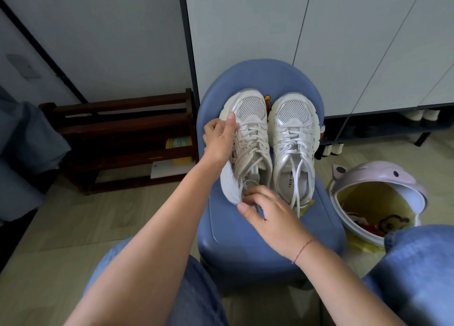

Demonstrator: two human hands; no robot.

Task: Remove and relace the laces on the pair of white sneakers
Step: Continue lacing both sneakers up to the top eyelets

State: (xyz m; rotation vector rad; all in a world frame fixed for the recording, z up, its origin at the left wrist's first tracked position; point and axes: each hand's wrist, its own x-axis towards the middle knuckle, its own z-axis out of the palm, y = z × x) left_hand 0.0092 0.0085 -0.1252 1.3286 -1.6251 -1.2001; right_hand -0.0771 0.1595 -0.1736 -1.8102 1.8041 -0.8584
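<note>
On the blue stool (245,239): two white sneakers, toes pointing far. The left sneaker (250,134) is tipped on edge. The left grip (218,139) clasps its far side, thumb on the upper; the right grip (272,215) pinches its near heel. Both are threaded; the right sneaker (293,124) has its laces (298,175) untied, ends trailing near. Removal barely begun, relacing all ahead. Left sneaker's knot hidden; whether the near fingers catch a lace end, unclear.

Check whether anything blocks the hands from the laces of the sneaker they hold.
Nothing visible does. The left hand grips the tilted sneaker at its side, the right hand holds its heel, and its laces lie uncovered between them.
</note>
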